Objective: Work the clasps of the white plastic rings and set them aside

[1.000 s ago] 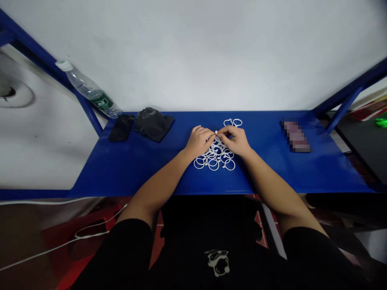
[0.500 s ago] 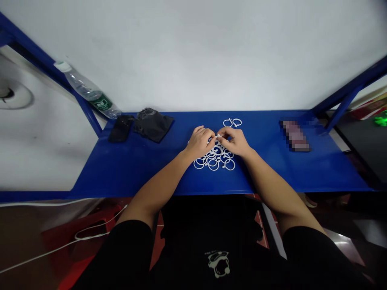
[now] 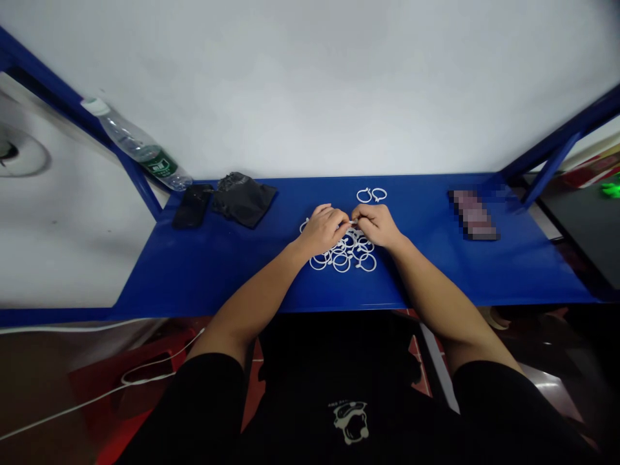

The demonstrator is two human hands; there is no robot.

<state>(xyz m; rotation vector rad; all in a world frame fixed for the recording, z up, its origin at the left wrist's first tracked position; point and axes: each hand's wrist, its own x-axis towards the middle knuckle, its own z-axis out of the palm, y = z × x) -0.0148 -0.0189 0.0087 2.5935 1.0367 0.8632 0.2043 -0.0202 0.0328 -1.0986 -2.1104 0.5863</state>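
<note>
My left hand (image 3: pixel 325 229) and my right hand (image 3: pixel 378 225) meet above a pile of white plastic rings (image 3: pixel 341 263). Pinched between the fingertips of both is a white ring (image 3: pixel 353 222), of which only a small part shows; fingers cover the rest. The rings in the pile overlap, and each visible one has a small tab or clasp on its rim. Beyond my right hand, two more rings (image 3: pixel 379 194) lie side by side on the blue tabletop (image 3: pixel 232 265).
At the left stand a plastic bottle (image 3: pixel 140 148) leaning by the frame, a black phone (image 3: pixel 192 206) and a dark cloth pouch (image 3: pixel 245 200). A blurred-out phone-like object (image 3: pixel 473 216) lies at the right. A white wall (image 3: pixel 310 90) backs the table; blue frame bars rise at both ends.
The fingertips of both hands have shifted slightly, with the right hand turned a little inward over the held ring. The pile and the two far rings stay as they were.
</note>
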